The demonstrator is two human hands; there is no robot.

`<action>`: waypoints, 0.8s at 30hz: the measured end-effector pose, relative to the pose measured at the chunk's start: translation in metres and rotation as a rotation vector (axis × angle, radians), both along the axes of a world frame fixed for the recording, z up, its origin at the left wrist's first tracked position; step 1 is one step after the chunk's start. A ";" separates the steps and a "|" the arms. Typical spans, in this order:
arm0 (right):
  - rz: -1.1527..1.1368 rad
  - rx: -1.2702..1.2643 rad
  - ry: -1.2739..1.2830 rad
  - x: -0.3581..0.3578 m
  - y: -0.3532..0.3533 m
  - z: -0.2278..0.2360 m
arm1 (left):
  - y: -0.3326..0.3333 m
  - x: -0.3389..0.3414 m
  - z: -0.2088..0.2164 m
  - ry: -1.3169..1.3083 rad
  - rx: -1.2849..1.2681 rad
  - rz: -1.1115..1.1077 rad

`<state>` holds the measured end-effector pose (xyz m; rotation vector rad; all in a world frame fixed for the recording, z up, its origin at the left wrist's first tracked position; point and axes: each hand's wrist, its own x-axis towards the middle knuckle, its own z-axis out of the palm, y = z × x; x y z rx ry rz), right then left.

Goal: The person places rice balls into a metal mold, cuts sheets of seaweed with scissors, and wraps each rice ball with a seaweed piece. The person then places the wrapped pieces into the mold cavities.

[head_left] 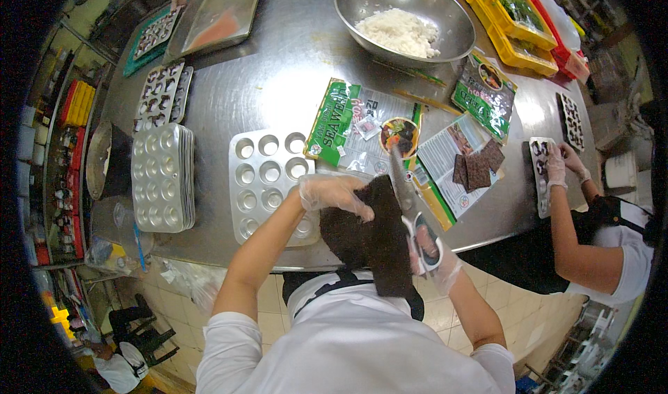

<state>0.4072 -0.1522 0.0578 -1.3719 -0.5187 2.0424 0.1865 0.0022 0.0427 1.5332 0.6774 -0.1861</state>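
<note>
My left hand [337,192], in a clear plastic glove, pinches dark seaweed sheets [383,237] and holds them up over the table's near edge. One long piece hangs down in front of my shirt. My gloved right hand [445,272] grips scissors [415,221] by their white and grey handles. Their blades point away from me, just right of the seaweed. A muffin tin [245,174] with bare cups lies beside my left hand. Beyond my hands is a green seaweed packet [332,126], and cut seaweed squares [479,170] rest on another packet [445,154] to its right.
A steel bowl of rice [400,32] stands at the far side, near yellow crates [511,25]. Stacked muffin tins [163,178] and filled tins [160,91] are on the left. At the right, a co-worker's gloved hands [560,164] work over a tin [541,185]. A steel tray [240,18] sits far left.
</note>
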 end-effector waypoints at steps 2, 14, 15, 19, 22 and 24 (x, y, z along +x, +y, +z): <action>-0.206 0.102 -0.148 0.011 0.006 -0.007 | 0.006 -0.007 -0.008 0.086 0.177 0.081; 0.569 0.347 -1.427 0.032 0.032 0.004 | 0.034 -0.043 -0.015 -0.111 -0.262 0.518; 0.439 0.552 -1.387 0.024 0.040 0.010 | 0.034 -0.039 -0.013 -0.078 -0.248 0.502; 0.191 0.822 -0.915 -0.021 0.078 -0.004 | 0.036 -0.022 -0.005 -0.073 -0.265 0.442; 0.208 0.698 -0.791 -0.022 0.086 -0.018 | 0.039 -0.019 -0.002 0.029 -0.184 0.392; 0.242 0.615 -0.733 -0.016 0.088 -0.026 | 0.043 -0.020 -0.005 0.081 -0.126 0.358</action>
